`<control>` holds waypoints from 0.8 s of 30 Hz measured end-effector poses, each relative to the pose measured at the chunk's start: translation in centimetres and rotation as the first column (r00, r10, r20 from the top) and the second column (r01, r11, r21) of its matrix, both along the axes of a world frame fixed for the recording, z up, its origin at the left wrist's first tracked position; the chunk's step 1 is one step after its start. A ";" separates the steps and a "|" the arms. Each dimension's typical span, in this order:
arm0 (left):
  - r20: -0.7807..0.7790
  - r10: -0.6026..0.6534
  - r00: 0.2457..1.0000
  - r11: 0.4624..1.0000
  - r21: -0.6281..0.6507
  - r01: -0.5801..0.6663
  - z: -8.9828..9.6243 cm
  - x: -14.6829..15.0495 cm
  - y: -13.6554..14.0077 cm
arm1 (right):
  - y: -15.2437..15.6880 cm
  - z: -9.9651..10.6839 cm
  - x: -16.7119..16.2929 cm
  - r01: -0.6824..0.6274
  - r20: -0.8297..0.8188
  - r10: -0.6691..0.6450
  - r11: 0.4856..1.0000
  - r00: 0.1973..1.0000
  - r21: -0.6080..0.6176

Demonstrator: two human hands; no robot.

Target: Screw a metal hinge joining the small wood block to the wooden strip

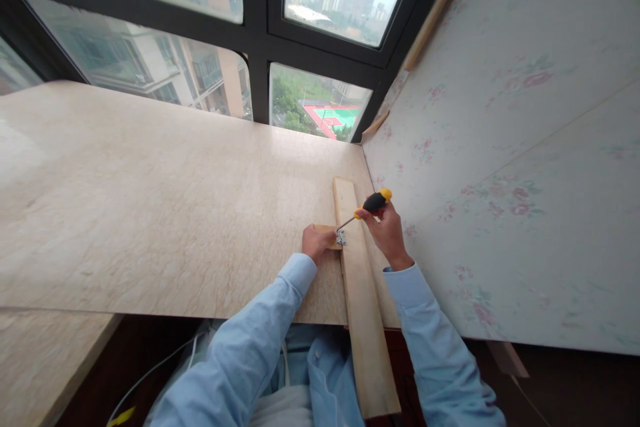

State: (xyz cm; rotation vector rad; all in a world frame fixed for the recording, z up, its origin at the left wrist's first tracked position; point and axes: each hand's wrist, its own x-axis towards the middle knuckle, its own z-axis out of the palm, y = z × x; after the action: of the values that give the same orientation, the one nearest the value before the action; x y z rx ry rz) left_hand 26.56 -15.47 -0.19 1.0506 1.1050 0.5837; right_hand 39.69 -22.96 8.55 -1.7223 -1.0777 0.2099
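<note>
My right hand (387, 232) is closed around a screwdriver (376, 202) with a yellow and black handle. Its shaft slants down to the left, and the tip meets a small metal hinge (341, 237). The hinge lies across the joint between a long wooden plank (363, 307) and a short wooden block (325, 229). With fingers closed on the block and close beside the hinge, my left hand (318, 242) grips it from the left. Any screw under the tip is too small to make out.
The plank lies on a beige marble windowsill (175, 213) and juts past its front edge over my lap. A wall with flowered paper (525, 180) rises on the right. Dark window frames (257, 47) stand behind. A white cable (150, 370) hangs at lower left.
</note>
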 end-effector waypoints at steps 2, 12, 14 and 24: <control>0.036 0.041 0.998 0.998 -0.046 -0.040 0.1 0.0 0.0 | 0.0 0.0 0.1 0.006 0.000 -0.006 1.000 1.000 0.004; 0.048 0.062 0.997 0.995 -0.078 -0.058 1.2 -0.4 -0.2 | -0.1 0.5 -0.7 -0.023 0.065 0.024 0.999 0.998 -0.027; 0.046 0.067 0.997 0.995 -0.078 -0.063 1.2 -0.4 -0.3 | 0.2 0.7 -1.1 -0.111 -0.030 0.111 0.994 0.993 0.024; 0.067 0.067 0.996 0.995 -0.084 -0.061 0.9 -0.3 -0.2 | 0.9 0.8 -1.8 -0.151 -0.122 0.163 0.983 0.979 0.104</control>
State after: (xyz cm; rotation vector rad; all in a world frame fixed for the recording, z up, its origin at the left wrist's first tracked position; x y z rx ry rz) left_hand 26.28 -15.68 0.67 0.9203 1.0958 0.6165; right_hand 37.94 -22.10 9.36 -1.5189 -1.1102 0.3608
